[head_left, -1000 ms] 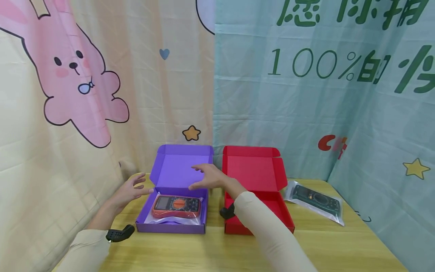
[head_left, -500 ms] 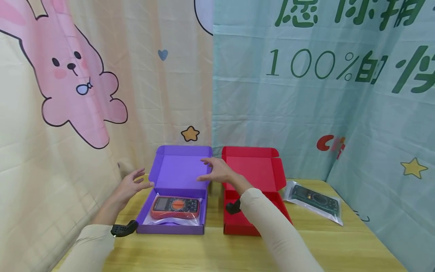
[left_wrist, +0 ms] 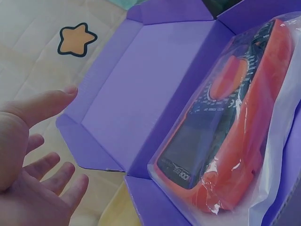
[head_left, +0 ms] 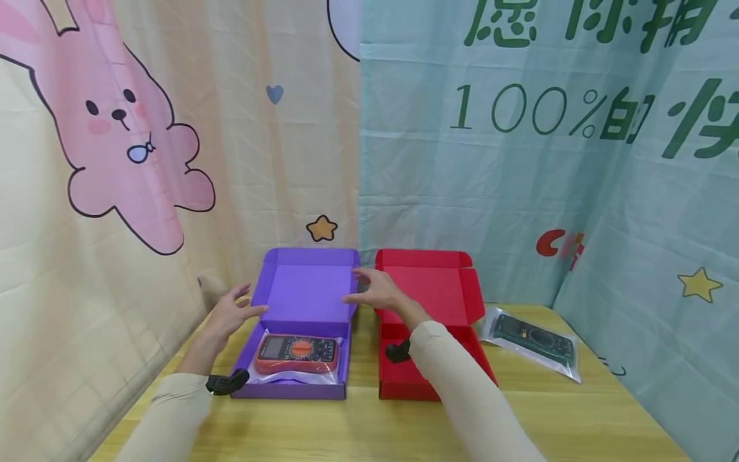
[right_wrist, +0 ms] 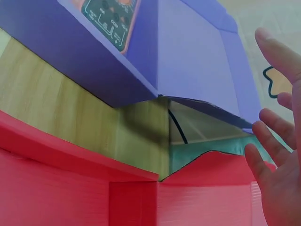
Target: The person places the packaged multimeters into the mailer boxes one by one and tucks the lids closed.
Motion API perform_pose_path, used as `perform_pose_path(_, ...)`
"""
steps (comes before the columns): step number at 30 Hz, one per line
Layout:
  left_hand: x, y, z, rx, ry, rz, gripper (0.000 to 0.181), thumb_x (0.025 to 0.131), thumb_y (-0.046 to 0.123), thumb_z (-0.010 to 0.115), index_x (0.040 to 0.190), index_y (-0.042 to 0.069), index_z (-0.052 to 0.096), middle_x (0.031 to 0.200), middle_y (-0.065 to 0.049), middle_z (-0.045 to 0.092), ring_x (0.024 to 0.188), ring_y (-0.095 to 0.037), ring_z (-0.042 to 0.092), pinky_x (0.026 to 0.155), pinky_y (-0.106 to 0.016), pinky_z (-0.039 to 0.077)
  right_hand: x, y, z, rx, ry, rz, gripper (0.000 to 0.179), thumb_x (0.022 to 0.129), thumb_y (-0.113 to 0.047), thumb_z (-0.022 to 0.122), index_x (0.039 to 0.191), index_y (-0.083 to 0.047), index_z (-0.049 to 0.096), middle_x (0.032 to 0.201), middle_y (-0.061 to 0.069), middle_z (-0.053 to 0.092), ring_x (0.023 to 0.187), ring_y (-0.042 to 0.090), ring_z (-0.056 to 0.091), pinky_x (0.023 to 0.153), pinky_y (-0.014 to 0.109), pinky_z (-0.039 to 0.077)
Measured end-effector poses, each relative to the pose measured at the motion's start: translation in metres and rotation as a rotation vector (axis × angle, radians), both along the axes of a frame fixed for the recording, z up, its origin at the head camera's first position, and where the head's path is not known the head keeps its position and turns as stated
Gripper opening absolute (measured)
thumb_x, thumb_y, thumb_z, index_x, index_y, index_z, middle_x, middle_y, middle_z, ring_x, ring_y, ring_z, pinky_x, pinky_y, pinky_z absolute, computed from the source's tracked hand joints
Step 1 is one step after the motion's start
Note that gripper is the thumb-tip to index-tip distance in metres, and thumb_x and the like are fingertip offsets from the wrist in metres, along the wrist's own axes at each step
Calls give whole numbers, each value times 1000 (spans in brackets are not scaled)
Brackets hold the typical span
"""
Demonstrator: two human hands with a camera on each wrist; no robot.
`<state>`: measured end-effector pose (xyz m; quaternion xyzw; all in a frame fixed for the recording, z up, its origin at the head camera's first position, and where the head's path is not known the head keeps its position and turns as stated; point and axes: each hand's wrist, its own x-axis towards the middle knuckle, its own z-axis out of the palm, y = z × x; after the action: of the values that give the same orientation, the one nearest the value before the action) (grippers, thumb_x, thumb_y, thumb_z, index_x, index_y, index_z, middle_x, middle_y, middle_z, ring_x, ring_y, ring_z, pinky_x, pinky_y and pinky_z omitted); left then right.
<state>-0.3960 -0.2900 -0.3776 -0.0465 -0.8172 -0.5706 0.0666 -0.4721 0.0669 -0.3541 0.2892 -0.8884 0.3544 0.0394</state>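
A purple box (head_left: 288,390) lies with its lid (head_left: 308,289) raised. Inside is a red multimeter (head_left: 297,353) in a clear plastic bag, also seen close up in the left wrist view. My left hand (head_left: 229,314) hovers beside the lid's left edge, fingers spread and holding nothing. On the other side, my right hand (head_left: 378,290) is near the lid's right edge, its fingers apart and loosely bent. Whether either hand touches the lid, I cannot tell. The right forearm crosses in front of a red box (head_left: 410,390) whose lid also stands raised.
A dark green multimeter (head_left: 534,338) in a clear bag lies on the wooden table (head_left: 554,410), right of the red box. Printed curtains (head_left: 462,186) hang behind the table and along both sides. Each wrist wears a black camera.
My right hand has moved right and slightly up, from in front of the purple lid to its right edge. My left hand has shifted slightly right toward the lid's left edge.
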Motion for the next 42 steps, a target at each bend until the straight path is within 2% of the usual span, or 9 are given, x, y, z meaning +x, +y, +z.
perform_pose_path(7,-9,3,-7,24,-13,29,95,95,14,75,162,-6,10,165,-30,17,150,-49,21,118,-60,26,-3,-1,-14,-52,-40,-63,85,86,-46,81,153,-4,48,140,17,60,120,29,62,86,39,59)
perform_pose_path(11,-15,5,-11,36,-30,30,97,96,15,74,162,-6,6,166,-30,16,150,-48,19,119,-60,23,-4,-4,-18,-94,-51,-86,81,88,-40,81,151,0,49,136,18,64,119,31,65,90,42,58)
perform_pose_path(14,-17,6,-14,39,-28,43,95,97,14,73,162,-7,7,164,-31,20,149,-49,23,119,-59,26,-4,-8,-22,-132,-57,-95,74,91,-31,81,148,4,50,131,20,66,117,31,66,93,43,57)
perform_pose_path(18,-21,9,-18,56,-9,68,85,99,11,69,160,-9,14,159,-33,30,144,-48,34,116,-55,34,-4,-16,-27,-159,-35,-161,63,93,-17,79,145,8,53,118,19,72,108,30,71,91,43,58)
perform_pose_path(24,-27,12,-25,59,53,158,62,102,5,63,151,-17,33,149,-37,43,134,-47,47,107,-48,47,-2,-32,-33,-117,24,-268,41,92,-8,77,127,9,67,97,12,77,96,28,72,80,37,60)
perform_pose_path(28,-29,13,-28,30,70,213,51,104,5,58,147,-17,42,144,-36,49,126,-42,55,93,-33,54,1,-39,-32,-143,19,-277,35,92,-3,75,124,8,69,94,12,76,93,28,71,72,35,60)
perform_pose_path(33,-28,14,-29,21,89,255,41,104,3,57,141,-15,52,137,-34,55,111,-33,61,75,-17,49,2,-42,-32,-146,5,-283,38,91,-4,77,126,7,66,96,11,74,95,27,70,74,35,59)
perform_pose_path(38,-28,14,-30,1,111,259,37,101,-3,56,136,-15,55,130,-34,57,110,-35,60,74,-15,47,6,-40,-33,-164,-27,-258,37,92,-4,76,125,4,61,104,11,72,101,28,69,81,38,58)
perform_pose_path(42,-24,15,-29,-17,100,260,36,103,2,58,134,-14,56,129,-32,58,113,-38,58,76,-18,48,12,-41,-35,-201,-23,-213,33,91,-1,75,118,0,55,113,16,70,109,30,67,89,42,57)
